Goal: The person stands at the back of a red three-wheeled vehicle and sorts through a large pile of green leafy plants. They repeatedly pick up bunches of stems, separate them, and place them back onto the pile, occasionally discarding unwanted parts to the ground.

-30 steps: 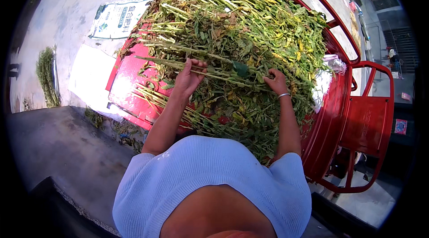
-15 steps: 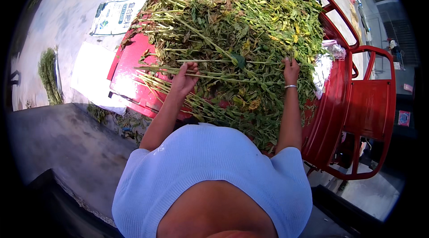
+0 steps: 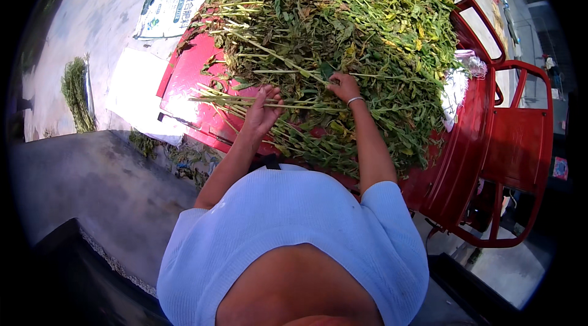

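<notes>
A thick pile of cut leafy plant stalks (image 3: 373,38), green with yellow and brown leaves, covers most of a red cart bed (image 3: 195,69). My left hand (image 3: 264,110), palm partly up and fingers curled, is closed round a few long pale stalks (image 3: 226,100) near their bare ends. To its right, my right hand (image 3: 345,87) pinches at a leafy stalk over the middle of the pile, beside a broad dark green leaf (image 3: 326,69). Its fingertips partly hide what they grip. A bracelet is on the right wrist.
Red metal rails (image 3: 520,124) edge the cart on the right, with a crumpled white sack (image 3: 453,93) by them. At left, a printed white sack (image 3: 174,12), a white sheet (image 3: 138,90) and a bundle of stalks (image 3: 76,93) lie on the concrete.
My right hand has moved left from the leafy ends on the right to the middle of the pile, nearer my left hand. My left hand still holds stalks. The view has shifted slightly.
</notes>
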Demonstrator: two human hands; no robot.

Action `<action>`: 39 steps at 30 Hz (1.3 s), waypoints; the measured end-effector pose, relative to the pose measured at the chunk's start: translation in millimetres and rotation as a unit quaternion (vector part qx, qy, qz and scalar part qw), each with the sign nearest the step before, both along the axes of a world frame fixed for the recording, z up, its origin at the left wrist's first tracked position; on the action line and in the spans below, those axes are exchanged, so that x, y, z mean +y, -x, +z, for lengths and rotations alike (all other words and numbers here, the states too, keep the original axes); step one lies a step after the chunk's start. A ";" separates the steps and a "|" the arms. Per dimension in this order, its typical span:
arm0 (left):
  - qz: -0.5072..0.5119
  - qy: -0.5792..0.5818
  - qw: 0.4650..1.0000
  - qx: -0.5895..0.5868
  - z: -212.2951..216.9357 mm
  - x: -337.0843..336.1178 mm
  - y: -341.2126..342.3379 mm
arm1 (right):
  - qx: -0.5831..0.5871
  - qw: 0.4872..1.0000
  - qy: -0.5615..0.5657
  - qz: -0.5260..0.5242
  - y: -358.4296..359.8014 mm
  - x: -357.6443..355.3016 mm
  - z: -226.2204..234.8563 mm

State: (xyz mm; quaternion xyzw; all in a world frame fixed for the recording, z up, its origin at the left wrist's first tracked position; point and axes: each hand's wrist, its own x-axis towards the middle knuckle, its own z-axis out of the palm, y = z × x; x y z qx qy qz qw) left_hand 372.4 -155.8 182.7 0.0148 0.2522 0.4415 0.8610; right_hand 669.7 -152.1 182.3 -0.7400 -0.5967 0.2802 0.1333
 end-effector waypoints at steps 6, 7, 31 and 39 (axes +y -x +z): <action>0.032 -0.015 0.999 0.017 12.2 -1.3 -4.1 | -0.012 0.995 -0.029 0.090 1.5 -64.9 52.4; 0.021 -0.034 0.999 0.030 28.4 -1.3 -8.4 | -0.027 0.993 -0.046 0.108 5.2 -73.5 52.2; -0.070 -0.298 0.951 -0.034 40.1 6.0 -15.4 | -0.151 0.908 0.372 -0.122 -146.9 -444.2 104.8; -0.203 -0.476 0.853 -0.067 78.5 -18.5 -12.8 | 0.200 0.965 -0.097 -0.140 3.6 -165.9 148.9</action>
